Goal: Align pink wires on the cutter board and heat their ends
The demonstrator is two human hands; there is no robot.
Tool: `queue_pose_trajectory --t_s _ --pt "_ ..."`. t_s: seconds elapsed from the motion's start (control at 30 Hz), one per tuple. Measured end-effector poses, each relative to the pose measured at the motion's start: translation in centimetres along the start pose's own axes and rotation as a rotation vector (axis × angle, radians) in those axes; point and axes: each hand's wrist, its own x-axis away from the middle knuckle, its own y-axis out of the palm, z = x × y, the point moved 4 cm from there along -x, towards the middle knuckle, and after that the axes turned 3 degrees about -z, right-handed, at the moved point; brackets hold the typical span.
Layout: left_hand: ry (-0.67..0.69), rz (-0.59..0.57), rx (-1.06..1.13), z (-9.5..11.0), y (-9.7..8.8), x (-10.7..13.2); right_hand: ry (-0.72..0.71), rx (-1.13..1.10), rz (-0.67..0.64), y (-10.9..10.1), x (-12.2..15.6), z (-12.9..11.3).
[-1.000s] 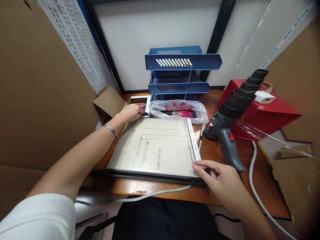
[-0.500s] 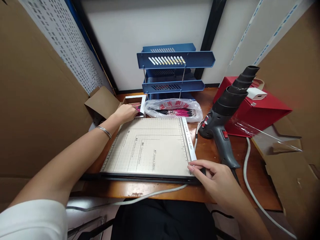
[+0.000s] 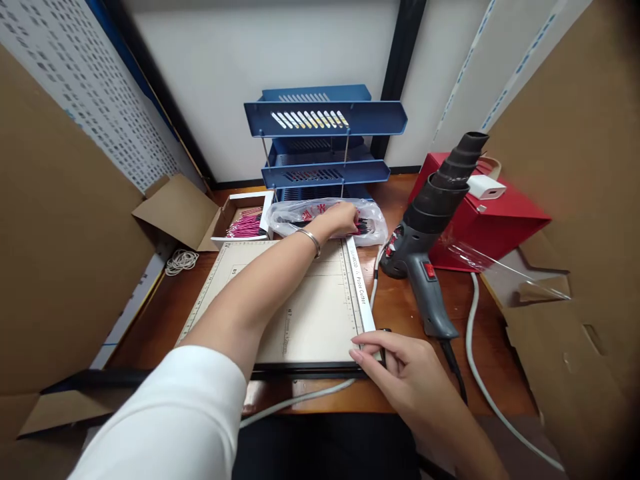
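Note:
My left hand (image 3: pixel 340 220) reaches across the paper cutter board (image 3: pixel 235 287) and lies on a clear plastic bag (image 3: pixel 293 215) of pink and black wires; its fingers curl into the bag's opening. My right hand (image 3: pixel 400 363) rests at the board's near right corner, fingers bent around the black handle end (image 3: pixel 385 331) of the cutter arm (image 3: pixel 359 287). A small open box (image 3: pixel 245 220) with more pink wires sits left of the bag.
A grey heat gun (image 3: pixel 430 220) stands right of the board, its white cord (image 3: pixel 475 347) trailing off the desk. Behind are a blue tiered tray (image 3: pixel 325 133) and a red box (image 3: pixel 480 220). Rubber bands (image 3: pixel 181 260) lie at left. Cardboard walls stand on both sides.
My left hand left the small wire box and moved right to the plastic bag. The view shifted, so everything sits further left. My right hand stays at the cutter's handle.

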Motion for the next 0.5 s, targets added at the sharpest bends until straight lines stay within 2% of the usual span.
queue_pose_trajectory --t_s 0.1,0.23,0.5 --pt "-0.052 -0.081 -0.03 -0.5 1.1 -1.6 -0.002 -0.023 -0.023 0.1 0.1 0.0" --pt "-0.061 -0.133 -0.027 -1.3 1.6 -1.9 0.0 -0.04 -0.042 0.0 0.1 -0.1" --pt "-0.046 -0.12 -0.034 -2.1 1.8 -2.3 0.016 -0.05 -0.039 -0.3 0.0 0.5"
